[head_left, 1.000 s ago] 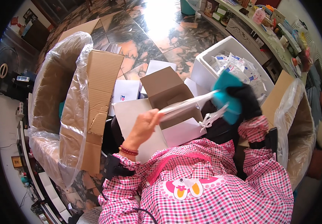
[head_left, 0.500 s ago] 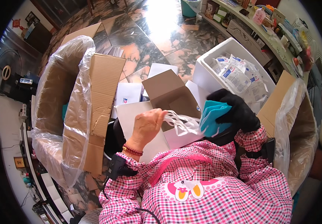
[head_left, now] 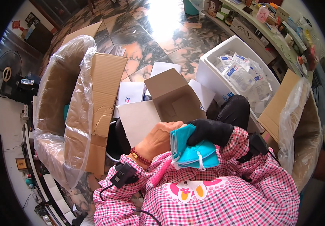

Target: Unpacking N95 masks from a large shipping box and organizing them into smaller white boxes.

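Note:
A small stack of folded teal face masks (head_left: pixel 197 153) with white ear loops is held low in front of my chest. My right hand (head_left: pixel 213 132), in a black glove, is closed around the masks from above, its thumb across the front. My bare left hand (head_left: pixel 158 138), with a dark red bead bracelet, is curled against their left edge; the fingertips are hidden behind the masks. Just beyond my hands stands an open box (head_left: pixel 166 83), white outside and brown inside, with its flaps spread.
Plastic-lined cartons stand at left (head_left: pixel 108 86) and right (head_left: pixel 270 116). A white foam box (head_left: pixel 204 69) at the far right holds clear packets (head_left: pixel 241 73). White boxes (head_left: pixel 130 94) lie behind the open one. A fan (head_left: pixel 7 73) and a cluttered shelf (head_left: pixel 241 9) stand farther out.
Both hands have come together and moved nearer my body, bringing the masks down. The ear loops, stretched out toward my left hand before, now hang or lie against the masks.

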Tool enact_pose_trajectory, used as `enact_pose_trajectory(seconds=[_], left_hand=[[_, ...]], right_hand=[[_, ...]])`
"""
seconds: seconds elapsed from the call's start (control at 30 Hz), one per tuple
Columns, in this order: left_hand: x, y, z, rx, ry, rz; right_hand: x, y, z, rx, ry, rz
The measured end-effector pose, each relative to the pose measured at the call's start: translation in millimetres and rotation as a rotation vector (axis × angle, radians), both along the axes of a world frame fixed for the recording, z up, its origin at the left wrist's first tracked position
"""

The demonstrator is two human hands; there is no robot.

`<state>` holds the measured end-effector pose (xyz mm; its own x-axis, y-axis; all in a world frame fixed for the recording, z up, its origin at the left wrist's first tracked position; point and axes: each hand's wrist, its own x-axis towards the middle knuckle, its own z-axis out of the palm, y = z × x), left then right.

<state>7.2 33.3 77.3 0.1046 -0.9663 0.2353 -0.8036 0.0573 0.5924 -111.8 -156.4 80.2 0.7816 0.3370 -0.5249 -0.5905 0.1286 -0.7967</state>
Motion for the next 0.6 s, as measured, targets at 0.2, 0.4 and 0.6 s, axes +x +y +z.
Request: enact_pose_trajectory(seconds=[0.2,0.4,0.6], left_hand=[[-2,18,-8,0.09,0.041,-0.039],[-1,19,-15,-0.061,0.349,0.045],[5,30,-7,-0.155,0.524,0.167]], right_hand=[[-10,16,9,-0.228,-0.061,0.084],[-23,31,25,-0.096,-0.086,-0.184],[-40,42,46,-0.007,-0.083,-0.323]])
